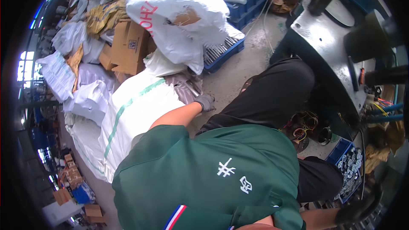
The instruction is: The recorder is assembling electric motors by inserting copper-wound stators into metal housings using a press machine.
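Left hand (206, 102) gloved grey, arm bare and stretched out, fingers curled. Right hand (358, 209) in dark glove, low at frame edge, grip unclear.

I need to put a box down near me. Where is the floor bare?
Bare grey concrete floor shows between the blue slatted plastic crate, the black trouser leg and the dark metal machine base. Left of it, white woven sacks and flattened brown cardboard crowd the ground where the grey-gloved left hand reaches.
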A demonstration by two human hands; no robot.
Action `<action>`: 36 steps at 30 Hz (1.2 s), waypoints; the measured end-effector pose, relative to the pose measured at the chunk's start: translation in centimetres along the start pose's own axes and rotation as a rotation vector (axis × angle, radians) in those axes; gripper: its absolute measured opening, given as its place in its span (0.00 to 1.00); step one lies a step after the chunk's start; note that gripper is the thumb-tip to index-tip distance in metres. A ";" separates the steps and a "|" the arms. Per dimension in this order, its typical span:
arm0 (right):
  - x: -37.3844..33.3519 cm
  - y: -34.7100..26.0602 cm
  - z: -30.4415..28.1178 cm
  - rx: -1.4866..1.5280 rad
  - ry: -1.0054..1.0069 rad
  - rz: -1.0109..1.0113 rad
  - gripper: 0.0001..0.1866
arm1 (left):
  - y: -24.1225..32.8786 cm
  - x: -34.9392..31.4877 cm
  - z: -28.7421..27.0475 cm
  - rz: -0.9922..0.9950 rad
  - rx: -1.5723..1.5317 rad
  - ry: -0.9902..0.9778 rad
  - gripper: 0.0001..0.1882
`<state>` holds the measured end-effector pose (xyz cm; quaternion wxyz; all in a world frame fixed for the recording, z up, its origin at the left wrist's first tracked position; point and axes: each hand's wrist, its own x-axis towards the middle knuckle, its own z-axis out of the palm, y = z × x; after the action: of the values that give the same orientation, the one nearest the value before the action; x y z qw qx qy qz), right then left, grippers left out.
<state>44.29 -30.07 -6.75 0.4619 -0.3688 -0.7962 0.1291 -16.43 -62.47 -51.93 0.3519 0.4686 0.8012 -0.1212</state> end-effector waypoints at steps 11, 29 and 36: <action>-2.7 1.2 -1.4 -0.306 0.184 0.188 0.20 | -3.8 2.3 -3.8 -0.577 -0.688 0.704 0.29; -3.8 8.9 1.2 -1.005 0.687 -0.320 0.11 | -5.6 2.8 -5.1 -0.487 -0.873 0.676 0.20; 3.4 15.6 -0.4 -1.010 0.861 -0.397 0.09 | -7.6 3.7 -6.3 -0.454 -0.305 0.517 0.22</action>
<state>50.90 -16.84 -12.88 0.5232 -0.4045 -0.5571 -0.5023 -26.76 -60.75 -50.96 0.1681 0.2363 0.9559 0.0467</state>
